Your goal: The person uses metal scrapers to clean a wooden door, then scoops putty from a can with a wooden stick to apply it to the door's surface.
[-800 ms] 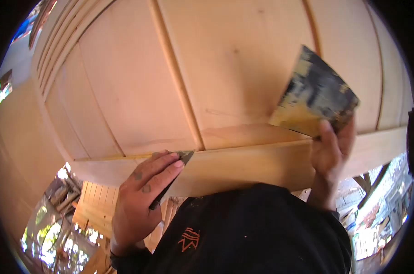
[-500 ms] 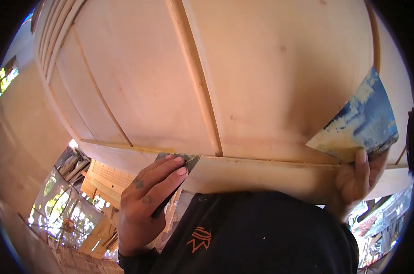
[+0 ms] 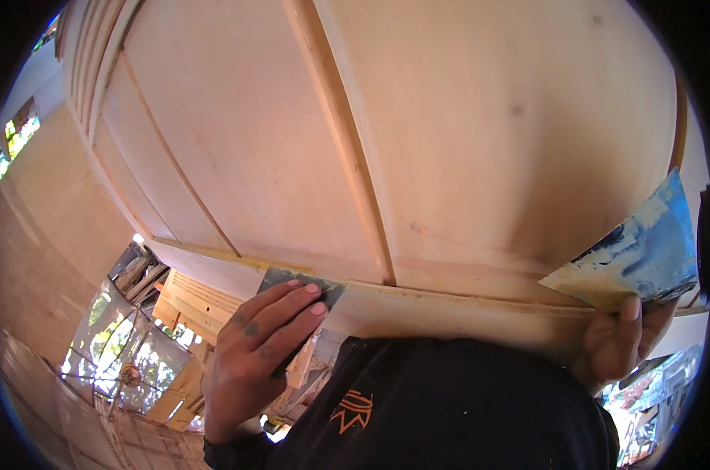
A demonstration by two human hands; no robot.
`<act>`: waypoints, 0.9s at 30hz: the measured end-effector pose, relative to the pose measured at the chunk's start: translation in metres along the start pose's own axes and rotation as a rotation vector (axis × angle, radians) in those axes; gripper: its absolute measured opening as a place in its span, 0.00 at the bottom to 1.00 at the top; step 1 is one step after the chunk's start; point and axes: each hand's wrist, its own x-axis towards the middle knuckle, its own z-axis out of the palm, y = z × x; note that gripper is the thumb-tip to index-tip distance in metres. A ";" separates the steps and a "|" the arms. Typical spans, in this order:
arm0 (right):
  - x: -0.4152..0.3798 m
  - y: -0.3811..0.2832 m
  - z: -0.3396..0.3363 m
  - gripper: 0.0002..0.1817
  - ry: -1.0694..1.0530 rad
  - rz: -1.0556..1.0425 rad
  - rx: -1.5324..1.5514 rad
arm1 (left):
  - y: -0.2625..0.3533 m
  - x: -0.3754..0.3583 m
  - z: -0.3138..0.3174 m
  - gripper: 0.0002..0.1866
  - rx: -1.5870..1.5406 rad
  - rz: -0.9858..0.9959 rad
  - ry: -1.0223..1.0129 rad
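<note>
My left hand (image 3: pixel 257 352) presses a dark, flat scraper (image 3: pixel 292 280) against the lower edge of a wooden panel, with two fingers stretched over its face. Yellowish filler (image 3: pixel 214 254) shows along the seam just left of the scraper. At the right, my right hand (image 3: pixel 617 341) grips a flat board (image 3: pixel 641 247) smeared with blue, white and yellowish paste, thumb in front at its bottom edge. The large pale panel (image 3: pixel 464 157) with a raised wooden strip (image 3: pixel 347 149) spans the view above both hands.
A light wooden ledge (image 3: pixel 441 313) runs below the seam. At lower left are a slatted wooden piece (image 3: pixel 198 301), stacked scrap wood (image 3: pixel 136 274) and netting (image 3: pixel 128 345). Curved wooden strips (image 3: pixel 97 63) stand at upper left. Clutter (image 3: pixel 652 407) shows at lower right.
The view has shifted a little, and the panel sits slightly lower and to the right. The paste-covered board appears lower. My left hand still holds the scraper at the seam.
</note>
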 end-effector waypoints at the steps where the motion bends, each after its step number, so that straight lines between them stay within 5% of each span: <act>1: 0.000 0.001 -0.002 0.32 -0.006 0.003 0.004 | 0.001 0.002 0.003 0.24 0.023 0.022 -0.019; 10: 0.000 0.000 -0.032 0.29 -0.027 0.020 0.026 | 0.011 0.008 0.027 0.21 0.164 0.072 -0.078; 22: 0.000 -0.001 -0.008 0.37 -0.034 0.027 0.059 | 0.012 0.049 -0.017 0.26 0.012 0.056 -0.507; 26: 0.002 0.003 -0.018 0.31 -0.171 -0.054 0.134 | 0.005 0.051 -0.045 0.28 -0.164 0.024 -0.665; 27: 0.001 0.001 -0.018 0.32 -0.120 -0.020 0.061 | 0.011 0.051 -0.049 0.27 -0.132 -0.016 -0.558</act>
